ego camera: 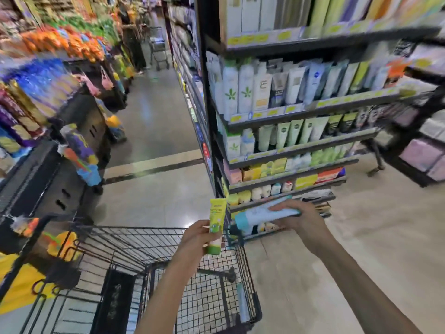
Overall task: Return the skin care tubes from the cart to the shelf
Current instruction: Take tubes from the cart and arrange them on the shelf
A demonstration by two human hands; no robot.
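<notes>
A tall black shelf unit (265, 121) stands on a pale tiled floor (361, 249), its tiers packed with upright skin care tubes (296, 85) and bottles, white, green and blue, behind yellow price tags. Lower tiers hold small boxes and jars. A black wire cart (248, 273) stands on the floor just beside the shelf unit's near corner.

Green tube (216, 225): upright, cap down, above cart (154, 239)
Blue tube (262, 214): lying sideways, teal cap left, before shelf (301, 150) of tubes
</notes>
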